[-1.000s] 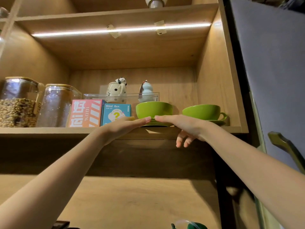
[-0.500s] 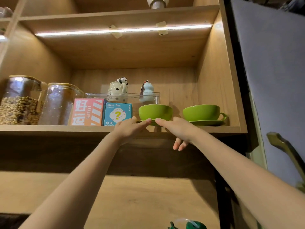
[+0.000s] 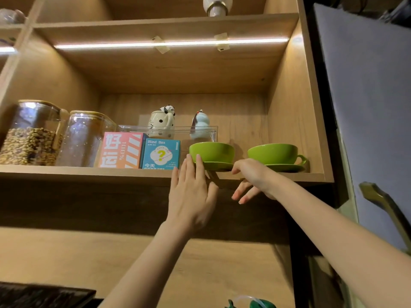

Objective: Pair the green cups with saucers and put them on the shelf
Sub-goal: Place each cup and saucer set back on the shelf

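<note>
- Head view: two green cups sit on green saucers on the shelf. The landmark is the left cup, standing on its saucer close to the shelf's front edge.
- To the right of the left cup, well apart from it, the right cup rests on its own saucer, handle pointing right toward the cabinet wall.
- The left hand is just below and left of the left cup, flat and open, fingers stretched upward, fingertips at the left rim of the saucer; whether they press it cannot be told.
- The right hand is just below and right of the left cup, holding nothing; one finger reaches the saucer's right rim while the others hang loosely below the shelf edge.
- The saucer lies flat between the two hands, and both are about equally near, one per side. As a judgement, any coming move is a small push straight back from the edge, or simply letting go; the pairing looks nearly complete.
- Readable writing: just left of the left cup a teal box reads "Blind Box" with a yellow question mark and Chinese characters beneath.
- Further left, a pink-orange box carries large Chinese characters and "100%".
- Behind the left cup a clear tray holds two small ceramic figures; far left stand two glass jars, one filled with beans.
</note>
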`<state>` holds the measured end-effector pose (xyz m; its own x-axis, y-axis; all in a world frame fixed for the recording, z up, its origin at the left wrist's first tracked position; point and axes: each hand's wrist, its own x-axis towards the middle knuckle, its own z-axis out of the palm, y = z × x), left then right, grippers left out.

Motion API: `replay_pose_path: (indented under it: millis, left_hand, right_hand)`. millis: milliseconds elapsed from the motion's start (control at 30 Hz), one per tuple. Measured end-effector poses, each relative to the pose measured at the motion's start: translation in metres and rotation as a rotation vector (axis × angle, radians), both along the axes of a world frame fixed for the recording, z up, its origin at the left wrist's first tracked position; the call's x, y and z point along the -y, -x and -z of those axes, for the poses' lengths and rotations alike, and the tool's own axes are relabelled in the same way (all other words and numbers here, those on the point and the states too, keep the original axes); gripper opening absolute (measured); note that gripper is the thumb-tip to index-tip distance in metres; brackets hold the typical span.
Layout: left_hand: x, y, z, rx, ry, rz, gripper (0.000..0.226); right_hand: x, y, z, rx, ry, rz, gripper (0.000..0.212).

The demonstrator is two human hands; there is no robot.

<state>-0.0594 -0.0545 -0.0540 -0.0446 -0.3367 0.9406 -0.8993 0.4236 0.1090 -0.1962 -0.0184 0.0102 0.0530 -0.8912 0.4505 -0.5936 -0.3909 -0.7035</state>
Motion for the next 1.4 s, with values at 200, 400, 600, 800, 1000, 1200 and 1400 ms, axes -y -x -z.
replay_pose_path:
  millis: [200,400,600,800,1000,1200,1400]
  left_hand:
    - [-0.005,-0.014,-0.012,0.023,-0.119,-0.021,0.073]
    - [-0.010,-0.030,-0.022,0.102,-0.146,-0.043,0.071]
    - [-0.002,-0.044,-0.028,0.115,-0.179,-0.118,0.062]
    - [-0.009,-0.039,-0.028,-0.017,-0.170,-0.046,0.056]
    - [-0.014,-0.022,-0.011,-0.172,0.072,0.109,0.056]
    - [-0.007,-0.025,-0.008,-0.115,0.017,0.070,0.064]
    - [-0.006,-0.031,-0.014,-0.094,-0.025,0.094,0.067]
  right_hand:
    - [-0.005,0.001,0.008,-0.034,0.095,-0.064,0.044]
    - [-0.008,-0.004,0.021,-0.234,0.268,-0.002,0.053]
    - [-0.012,-0.008,0.032,-0.476,0.466,0.097,0.055]
    - [-0.013,-0.005,0.034,-0.416,0.474,0.047,0.057]
    - [0.002,0.004,0.022,-0.209,0.330,0.073,0.060]
    - [0.003,0.002,0.026,-0.254,0.344,0.060,0.059]
    - [0.002,0.004,0.030,-0.284,0.416,0.085,0.056]
